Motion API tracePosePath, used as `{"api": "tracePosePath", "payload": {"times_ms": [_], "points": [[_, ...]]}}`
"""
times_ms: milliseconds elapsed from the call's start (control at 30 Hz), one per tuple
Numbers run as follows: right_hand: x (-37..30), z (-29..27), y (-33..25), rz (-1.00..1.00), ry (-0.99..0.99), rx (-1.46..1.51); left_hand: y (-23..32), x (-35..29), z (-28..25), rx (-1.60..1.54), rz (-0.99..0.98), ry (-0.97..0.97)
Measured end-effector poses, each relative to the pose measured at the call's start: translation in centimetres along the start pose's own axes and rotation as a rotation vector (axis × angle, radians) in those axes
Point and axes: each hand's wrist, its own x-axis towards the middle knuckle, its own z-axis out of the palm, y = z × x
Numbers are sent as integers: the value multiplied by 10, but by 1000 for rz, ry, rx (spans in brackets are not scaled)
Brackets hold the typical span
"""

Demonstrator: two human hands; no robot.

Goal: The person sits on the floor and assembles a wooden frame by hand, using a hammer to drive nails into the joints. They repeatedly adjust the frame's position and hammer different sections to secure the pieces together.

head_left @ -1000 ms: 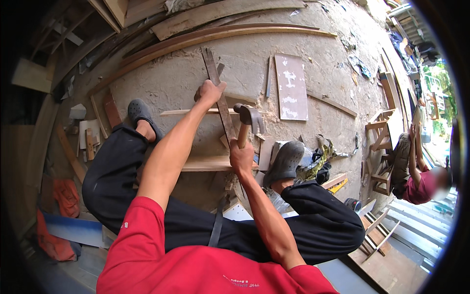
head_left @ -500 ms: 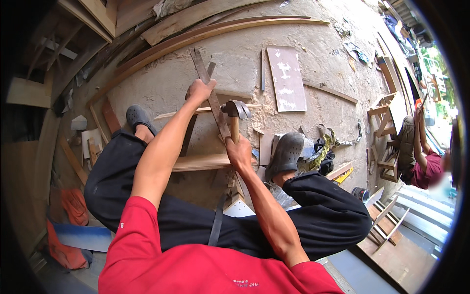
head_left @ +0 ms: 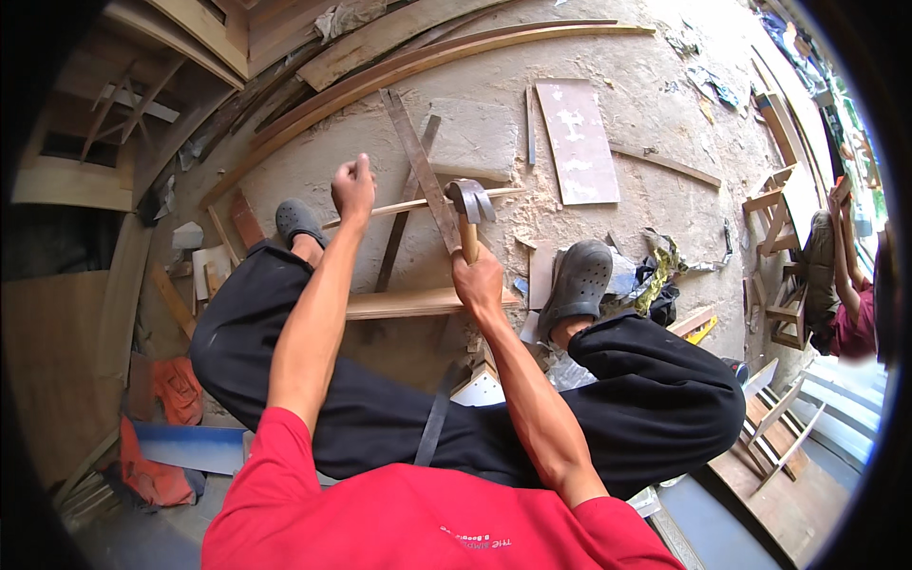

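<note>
"Dusty floor [head_left: 655,123] all round. What matters nearest the grip?"

"Right hand [head_left: 478,278] first: it's wrapped around the handle of a claw hammer [head_left: 468,204], head up above the fist. Left hand [head_left: 353,190] has its fingers partly curled; I can't tell whether they close on anything."

"And the wood?"

"One dark wooden slat [head_left: 427,180] slants away from beside the right fist. A second slat [head_left: 394,247] crosses behind it, with a thin pale strip [head_left: 382,210] running crosswise and a light board [head_left: 404,303] nearer the body."

"How would you handle that well?"

"I'd grip farther from the hammer head, if there's handle to spare, and bed the slats firmly before any blow. Fingers should stay out of the hammer's line. I'd mind the right clog [head_left: 578,278] too, near that swing."
</note>
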Motion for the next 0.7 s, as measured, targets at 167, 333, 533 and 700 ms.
{"api": "tracePosePath", "payload": {"times_ms": [167, 333, 533, 700], "points": [[-1, 14, 5, -66, 41, 7, -33, -44, -23, 81, 71, 444], [-2, 13, 10, -45, -25, -40, -48, -94, -11, -285, -266, 342], [-7, 11, 6, -81, 9, 2, -37, -101, -7, -507, -600, 129], [-3, 12, 18, -98, -1, -106, -50, -77, 8, -601, -726, -227]]}}
